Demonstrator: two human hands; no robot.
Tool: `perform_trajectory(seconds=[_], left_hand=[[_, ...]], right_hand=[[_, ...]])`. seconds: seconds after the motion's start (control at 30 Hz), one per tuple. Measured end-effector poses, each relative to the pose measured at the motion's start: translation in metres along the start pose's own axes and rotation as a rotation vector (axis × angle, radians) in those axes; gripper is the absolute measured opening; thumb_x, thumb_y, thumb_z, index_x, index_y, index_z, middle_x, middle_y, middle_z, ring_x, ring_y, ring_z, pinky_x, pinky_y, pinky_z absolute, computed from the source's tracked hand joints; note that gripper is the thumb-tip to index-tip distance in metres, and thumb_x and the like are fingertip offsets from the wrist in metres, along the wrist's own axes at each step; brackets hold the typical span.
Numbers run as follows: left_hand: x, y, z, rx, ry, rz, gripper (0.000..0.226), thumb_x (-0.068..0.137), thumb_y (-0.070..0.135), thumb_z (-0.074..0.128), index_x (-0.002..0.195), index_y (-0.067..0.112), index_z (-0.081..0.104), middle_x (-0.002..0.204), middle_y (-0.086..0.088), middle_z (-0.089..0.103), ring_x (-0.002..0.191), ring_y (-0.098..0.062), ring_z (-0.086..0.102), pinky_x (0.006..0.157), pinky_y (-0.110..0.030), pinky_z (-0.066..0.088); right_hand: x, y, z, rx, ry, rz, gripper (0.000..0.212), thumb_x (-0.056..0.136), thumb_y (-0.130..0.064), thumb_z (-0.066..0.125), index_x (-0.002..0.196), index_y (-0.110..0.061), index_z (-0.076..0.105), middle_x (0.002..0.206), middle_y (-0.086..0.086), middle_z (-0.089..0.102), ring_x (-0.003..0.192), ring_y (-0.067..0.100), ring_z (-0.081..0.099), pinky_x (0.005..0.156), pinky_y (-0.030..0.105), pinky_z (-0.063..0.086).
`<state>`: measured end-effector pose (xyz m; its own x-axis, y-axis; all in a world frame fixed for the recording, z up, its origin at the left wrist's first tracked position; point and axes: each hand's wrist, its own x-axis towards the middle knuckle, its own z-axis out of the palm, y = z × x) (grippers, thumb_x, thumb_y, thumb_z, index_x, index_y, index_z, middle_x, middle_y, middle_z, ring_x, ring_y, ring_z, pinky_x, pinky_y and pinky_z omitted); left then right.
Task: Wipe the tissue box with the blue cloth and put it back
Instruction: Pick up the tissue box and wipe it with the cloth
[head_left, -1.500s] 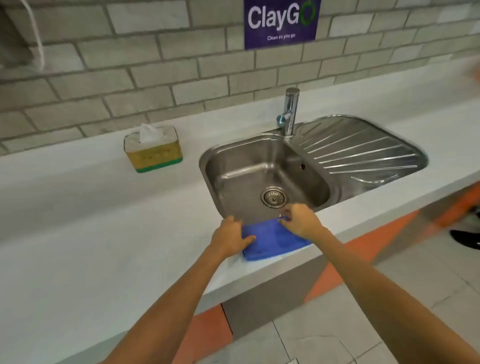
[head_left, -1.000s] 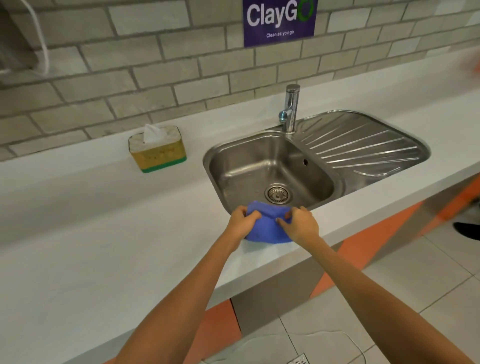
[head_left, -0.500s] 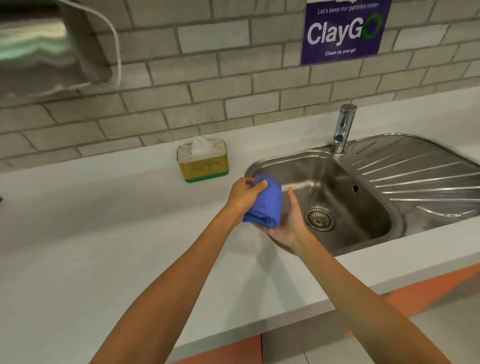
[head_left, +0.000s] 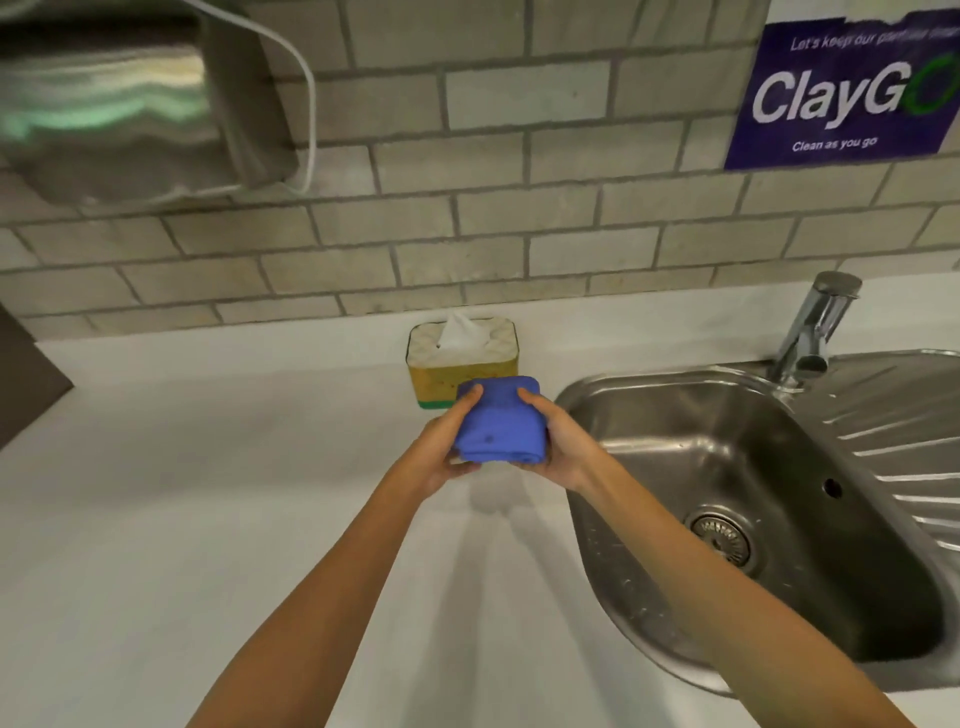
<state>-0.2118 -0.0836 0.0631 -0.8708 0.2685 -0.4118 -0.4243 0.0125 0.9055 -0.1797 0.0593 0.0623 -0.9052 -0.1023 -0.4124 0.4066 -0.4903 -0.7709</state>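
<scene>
The tissue box (head_left: 447, 358) stands on the white counter near the brick wall; it is yellow with a green base, a pale top and a white tissue poking out. A folded blue cloth (head_left: 501, 421) is held above the counter just in front of the box and covers its lower right corner. My left hand (head_left: 441, 441) grips the cloth's left side. My right hand (head_left: 558, 441) grips its right side.
A steel sink (head_left: 753, 493) with a drainboard and a tap (head_left: 815, 327) lies to the right. A metal dispenser (head_left: 130, 104) with a white cable hangs on the wall at upper left. A purple sign (head_left: 841, 93) is at upper right. The white counter (head_left: 182, 519) stretches left.
Both hands lifted the blue cloth from the counter's front edge by the sink, bunched it, and carried it left and forward to the tissue box. The view has shifted left and closer.
</scene>
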Motion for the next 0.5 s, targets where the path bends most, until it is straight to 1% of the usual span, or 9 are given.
perform_trajectory(seconds=[0.03,0.13,0.17,0.2,0.27,0.33,0.4,0.47,0.5], left_hand=[[0.006,-0.002,-0.005,-0.121,-0.058,-0.051,0.039,0.085,0.052,0.055,0.107,0.021,0.065,0.109,-0.004,0.071,0.103,-0.022,0.065,0.086,-0.038,0.052],[0.027,-0.007,-0.015,-0.445,-0.111,-0.107,0.04,0.09,0.044,0.052,0.114,0.013,0.062,0.102,-0.013,0.074,0.101,-0.03,0.066,0.084,-0.047,0.055],[0.032,-0.008,-0.018,-0.476,-0.112,-0.128,0.039,0.092,0.042,0.049,0.113,0.012,0.062,0.099,-0.014,0.075,0.098,-0.031,0.067,0.082,-0.048,0.056],[0.037,-0.01,-0.021,-0.483,-0.108,-0.151,0.038,0.093,0.041,0.046,0.112,0.012,0.062,0.096,-0.014,0.076,0.093,-0.031,0.07,0.078,-0.046,0.058],[0.045,-0.016,-0.033,-0.458,-0.084,-0.184,0.037,0.096,0.04,0.04,0.112,0.014,0.061,0.095,-0.012,0.076,0.085,-0.029,0.072,0.071,-0.041,0.06],[0.052,-0.019,-0.052,-0.4,-0.027,-0.177,0.031,0.098,0.039,0.036,0.11,0.022,0.06,0.095,-0.007,0.073,0.083,-0.025,0.071,0.069,-0.036,0.058],[0.057,-0.018,-0.073,-0.355,0.084,-0.167,0.03,0.098,0.039,0.034,0.095,0.026,0.06,0.089,-0.003,0.069,0.079,-0.019,0.066,0.066,-0.029,0.055],[0.065,-0.016,-0.094,-0.368,0.242,-0.139,0.032,0.099,0.037,0.031,0.088,0.021,0.057,0.088,-0.003,0.059,0.075,-0.016,0.058,0.065,-0.025,0.045],[0.07,-0.015,-0.104,-0.355,0.329,-0.112,0.033,0.1,0.037,0.031,0.095,0.017,0.056,0.092,-0.006,0.057,0.077,-0.018,0.056,0.064,-0.025,0.042]], right_hand=[[0.009,-0.004,0.003,-0.034,-0.015,0.002,0.042,0.09,-0.038,0.05,0.121,-0.01,0.055,0.097,0.008,0.067,0.079,0.019,0.067,0.057,0.024,0.056],[0.034,-0.012,0.013,-0.268,0.012,0.011,0.047,0.087,-0.041,0.055,0.119,-0.006,0.058,0.116,0.014,0.066,0.099,0.026,0.066,0.079,0.034,0.055],[0.042,-0.014,0.015,-0.403,0.061,0.004,0.045,0.086,-0.043,0.057,0.111,-0.006,0.062,0.116,0.014,0.067,0.098,0.028,0.065,0.078,0.034,0.054],[0.049,-0.017,0.015,-0.537,0.115,-0.013,0.042,0.084,-0.047,0.057,0.097,-0.008,0.064,0.107,0.013,0.069,0.09,0.027,0.066,0.071,0.032,0.054],[0.062,-0.023,0.008,-0.673,0.196,-0.07,0.045,0.082,-0.054,0.055,0.08,-0.01,0.064,0.082,0.007,0.068,0.068,0.023,0.065,0.054,0.027,0.053],[0.076,-0.025,-0.009,-0.674,0.267,-0.146,0.052,0.083,-0.055,0.052,0.09,-0.006,0.065,0.071,0.003,0.062,0.055,0.019,0.062,0.048,0.025,0.049],[0.09,-0.022,-0.03,-0.633,0.358,-0.228,0.052,0.086,-0.049,0.051,0.105,-0.002,0.062,0.071,0.002,0.06,0.055,0.017,0.058,0.05,0.026,0.047],[0.104,-0.02,-0.044,-0.6,0.381,-0.271,0.05,0.089,-0.044,0.051,0.119,-0.004,0.056,0.084,0.005,0.063,0.069,0.019,0.06,0.062,0.03,0.049],[0.111,-0.019,-0.049,-0.619,0.371,-0.281,0.05,0.09,-0.043,0.05,0.125,-0.008,0.053,0.097,0.008,0.065,0.082,0.021,0.061,0.073,0.033,0.049]])
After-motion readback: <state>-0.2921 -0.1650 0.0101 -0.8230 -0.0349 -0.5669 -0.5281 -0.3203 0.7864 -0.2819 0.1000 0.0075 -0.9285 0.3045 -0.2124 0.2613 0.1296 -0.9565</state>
